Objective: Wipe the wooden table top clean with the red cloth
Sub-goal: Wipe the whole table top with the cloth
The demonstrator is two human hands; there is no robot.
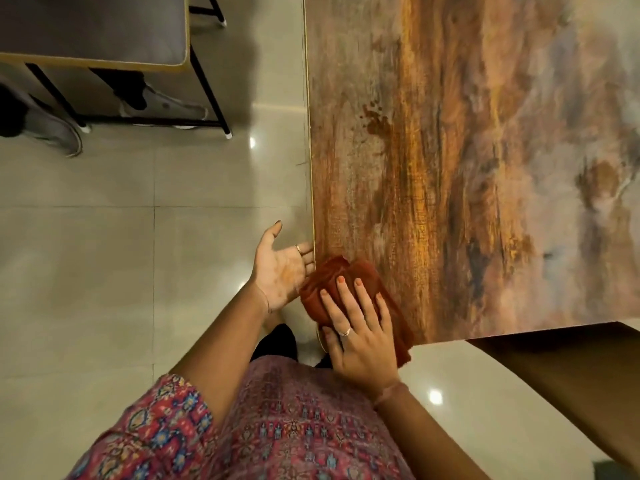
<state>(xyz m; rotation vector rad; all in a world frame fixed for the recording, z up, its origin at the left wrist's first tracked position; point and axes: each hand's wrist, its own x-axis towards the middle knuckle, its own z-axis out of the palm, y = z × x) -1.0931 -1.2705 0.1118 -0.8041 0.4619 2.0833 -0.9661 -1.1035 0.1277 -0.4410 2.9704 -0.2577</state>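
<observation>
The floor (104,271) is made of big pale shiny tiles, with small bright spots of light on it. On the right stands a wooden tabletop (467,168) with streaks of brown, orange and grey. A darker brown stain (375,121) sits on it near its left edge, well away from the hands.

The red cloth (349,275) lies bunched up on the near left corner of the tabletop. Part of it hangs over the near edge. The right hand (360,337) lies flat on top of the cloth. Its fingers (346,296) are straight and a little spread, pressing down on the cloth. One finger wears a ring.

The left hand (282,268) is held palm up just beside the left edge of the tabletop, next to the cloth. Its fingers (304,249) are straight and relaxed and hold nothing. It has a ring too.

The person wears a pink top (277,427) with a busy pattern. At the far left is another table (93,32) with thin black legs. No writing or labels can be read anywhere.
</observation>
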